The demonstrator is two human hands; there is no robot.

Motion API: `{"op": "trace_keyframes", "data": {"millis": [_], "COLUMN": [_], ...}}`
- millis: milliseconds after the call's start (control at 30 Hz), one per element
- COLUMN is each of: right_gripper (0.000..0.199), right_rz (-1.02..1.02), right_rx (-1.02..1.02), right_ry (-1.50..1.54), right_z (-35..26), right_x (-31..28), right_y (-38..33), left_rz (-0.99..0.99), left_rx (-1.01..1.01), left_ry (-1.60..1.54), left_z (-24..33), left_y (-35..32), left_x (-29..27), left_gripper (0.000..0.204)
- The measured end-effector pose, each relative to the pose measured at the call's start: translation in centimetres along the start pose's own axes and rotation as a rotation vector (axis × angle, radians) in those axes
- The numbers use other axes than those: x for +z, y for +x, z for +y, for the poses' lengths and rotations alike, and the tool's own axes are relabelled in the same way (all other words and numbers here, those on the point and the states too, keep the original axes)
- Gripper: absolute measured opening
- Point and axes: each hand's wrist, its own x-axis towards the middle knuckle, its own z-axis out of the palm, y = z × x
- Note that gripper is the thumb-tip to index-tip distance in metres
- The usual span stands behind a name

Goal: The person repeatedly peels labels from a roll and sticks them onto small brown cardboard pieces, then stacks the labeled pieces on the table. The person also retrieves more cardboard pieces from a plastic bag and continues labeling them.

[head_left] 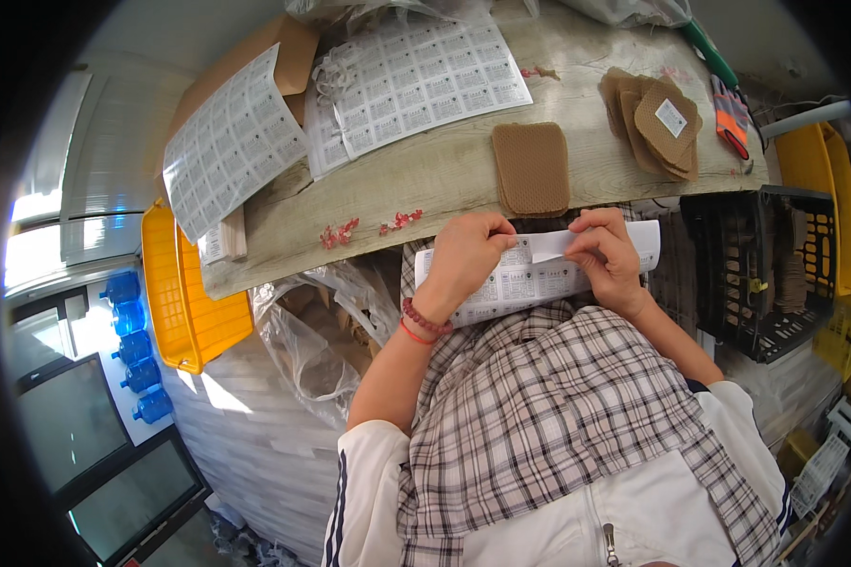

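One hand, the left hand (467, 253), pinches the far edge of a label sheet (520, 285) above a plaid apron (529, 416), while the right hand (609, 265) pinches a white strip (549, 248) on it; just beyond the grip, brown mats (531, 165) lie stacked on a table (402, 189), a looser pile (683, 151) farther right

Has a round-cornered brown textured-pad stack (531, 168) on the grained wooden table (425, 181), behind a curled white paper label sheet (531, 282), left of a fanned brown textured-pad pile (654, 137).
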Motion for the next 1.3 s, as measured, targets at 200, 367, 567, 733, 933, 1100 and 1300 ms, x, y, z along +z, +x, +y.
{"op": "trace_keyframes", "data": {"millis": [200,367,567,733,933,1100,1300], "right_gripper": [0.006,0.008,0.005,0.006,0.007,0.008,0.007], "right_rz": [0.22,0.148,0.138,0.136,0.143,0.15,0.175], "right_rx": [0.497,0.563,0.394,0.411,0.393,0.365,0.32], "right_ry": [0.471,0.347,-0.032,-0.12,-0.205,-0.283,-0.336], "right_z": [2.1,3.7,6.2,6.1,5.9,5.7,5.6], "right_x": [-0.9,-0.1,1.9,2.0,2.1,2.3,2.7], "right_y": [3.2,8.4,10.2,10.5,10.7,10.6,10.6], "left_rz": [0.085,0.204,0.208,0.202,0.193,0.181,0.177], "left_rx": [0.154,0.549,0.56,0.559,0.55,0.555,0.479], "left_ry": [0.252,0.377,0.4,0.395,0.397,0.399,0.388], "left_z": [1.7,0.4,0.1,0.0,0.2,0.3,1.0], "left_y": [0.8,2.2,3.1,3.2,3.3,3.4,3.1], "left_x": [-0.3,1.6,2.2,2.2,2.1,2.0,1.9], "left_gripper": [0.008,0.005,0.008,0.008,0.009,0.008,0.006]}}
